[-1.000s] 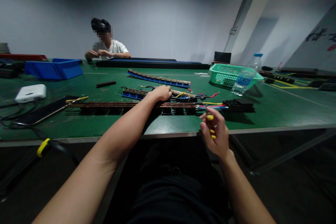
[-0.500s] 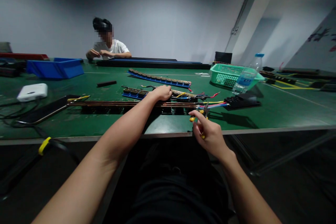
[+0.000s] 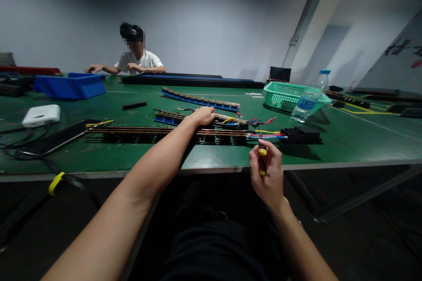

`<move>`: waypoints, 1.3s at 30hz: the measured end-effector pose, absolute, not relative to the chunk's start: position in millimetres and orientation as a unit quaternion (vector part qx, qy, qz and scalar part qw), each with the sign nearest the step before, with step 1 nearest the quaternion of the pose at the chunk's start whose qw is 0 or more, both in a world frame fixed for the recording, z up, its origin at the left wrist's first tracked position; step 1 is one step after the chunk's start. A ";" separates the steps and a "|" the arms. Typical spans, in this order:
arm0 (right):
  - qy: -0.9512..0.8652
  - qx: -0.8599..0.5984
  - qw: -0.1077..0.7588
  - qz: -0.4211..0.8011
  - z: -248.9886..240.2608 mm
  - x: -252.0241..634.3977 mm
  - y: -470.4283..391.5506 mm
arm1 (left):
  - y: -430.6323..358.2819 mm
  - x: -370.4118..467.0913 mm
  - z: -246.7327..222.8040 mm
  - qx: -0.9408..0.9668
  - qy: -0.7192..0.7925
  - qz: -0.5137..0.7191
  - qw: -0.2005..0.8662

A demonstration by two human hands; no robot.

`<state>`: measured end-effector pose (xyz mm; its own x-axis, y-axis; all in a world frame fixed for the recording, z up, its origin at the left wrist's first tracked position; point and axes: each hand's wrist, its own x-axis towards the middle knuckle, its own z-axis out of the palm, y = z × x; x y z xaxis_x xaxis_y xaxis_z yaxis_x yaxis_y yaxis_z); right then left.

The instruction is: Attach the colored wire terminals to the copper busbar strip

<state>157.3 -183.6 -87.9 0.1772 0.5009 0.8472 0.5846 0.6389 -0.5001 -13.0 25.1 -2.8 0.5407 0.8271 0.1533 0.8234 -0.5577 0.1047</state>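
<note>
A long black strip with copper bars (image 3: 148,131) lies along the near side of the table. My left hand (image 3: 205,115) is closed over its far edge, the fingertips partly hidden. Coloured wires (image 3: 268,135) run from the strip's right end to a black connector block (image 3: 301,135). Just below those wires, my right hand (image 3: 268,171) is closed round pliers with yellow and black handles (image 3: 262,151), their jaws pointing up and away. Behind my left hand lies a shorter blue-based strip (image 3: 169,118) with loose wires.
Another blue-based strip (image 3: 201,99) lies farther back. A green basket (image 3: 280,96) and a water bottle (image 3: 305,103) stand at the right. At the left are a blue bin (image 3: 70,87), a white box (image 3: 41,115) and a phone-like black slab (image 3: 59,138). A person (image 3: 140,59) sits opposite.
My right hand has shifted right with the pliers, which are now turned more upright. The connector block has turned over. Across the table, the person's arm has stretched toward the blue bin.
</note>
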 end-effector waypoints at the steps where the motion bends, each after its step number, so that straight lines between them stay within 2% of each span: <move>1: -0.653 -0.423 0.624 -0.068 -89.8 158.6 -183.1 | 24.7 -13.1 -2.7 0.878 0.470 0.092 0.011; 8: -0.674 -0.385 0.606 -0.171 -104.3 174.7 -181.5 | 23.5 -11.9 -1.1 0.876 0.477 0.067 0.016; 14: -0.534 -0.328 0.756 -0.189 -65.6 174.2 -179.2 | 20.3 -11.1 1.2 0.878 0.475 0.056 0.009; 18: -0.487 -0.332 0.788 -0.178 -26.8 183.9 -151.1 | 19.9 -10.4 0.2 0.885 0.463 0.046 0.005; 21: -0.518 -0.353 0.769 -0.123 -18.4 199.4 -122.1 | 19.6 -9.6 -0.7 0.884 0.465 0.041 -0.002; 28: -0.593 -0.421 0.685 -0.029 -34.7 222.6 -92.0 | 18.0 -8.6 0.0 0.881 0.471 0.041 -0.002; 30: -0.629 -0.439 0.640 -0.039 -37.5 221.6 -95.7 | 18.3 -8.8 -0.3 0.882 0.469 0.045 0.002; 35: -0.746 -0.468 0.458 -0.118 -40.7 212.3 -104.0 | 19.2 -9.0 -1.2 0.880 0.472 0.050 0.006; 37: -0.719 -0.483 0.487 -0.113 -40.1 210.2 -103.7 | 19.3 -8.9 -1.2 0.882 0.469 0.052 0.007; 39: -0.646 -0.481 0.587 -0.081 -38.4 210.2 -102.5 | 19.5 -8.9 -1.2 0.883 0.467 0.051 0.006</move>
<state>210.2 -102.5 -38.4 0.1514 0.5270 0.8362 0.7170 0.5238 -0.4599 -8.9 19.5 -1.2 0.5593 0.8247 0.0836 0.8235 -0.5643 0.0583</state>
